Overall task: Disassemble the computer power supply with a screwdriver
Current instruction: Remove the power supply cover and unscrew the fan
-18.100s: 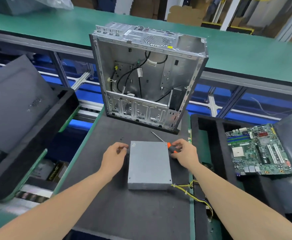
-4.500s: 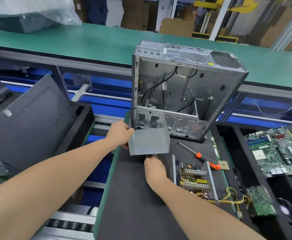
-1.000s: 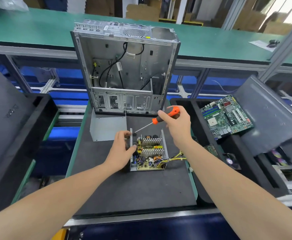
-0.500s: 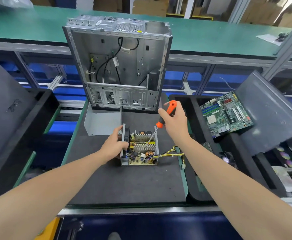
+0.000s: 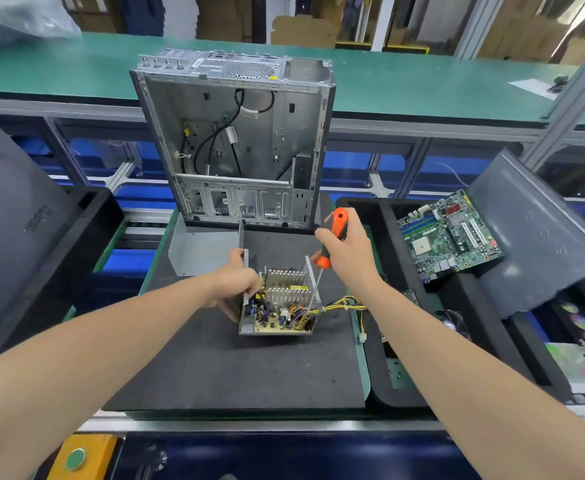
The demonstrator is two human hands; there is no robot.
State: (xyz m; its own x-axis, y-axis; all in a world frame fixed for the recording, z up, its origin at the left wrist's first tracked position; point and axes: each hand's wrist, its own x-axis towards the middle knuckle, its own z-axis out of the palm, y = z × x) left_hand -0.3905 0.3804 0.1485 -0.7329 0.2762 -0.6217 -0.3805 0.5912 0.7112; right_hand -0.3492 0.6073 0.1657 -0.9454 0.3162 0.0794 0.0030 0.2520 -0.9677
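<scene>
Mid-frame on the desk, our left hand clamped the power supply; our right hand, wrapped around the screwdriver, needed its tip seated squarely, we judged.

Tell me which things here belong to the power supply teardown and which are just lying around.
In use: opened power supply, screwdriver, removed metal cover, left hand, right hand.
Lying about: computer case, motherboard, side panel.

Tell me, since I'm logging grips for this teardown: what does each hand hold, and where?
Right hand grips the screwdriver by its orange handle. Left hand holds the open power supply by its left side wall.
</scene>
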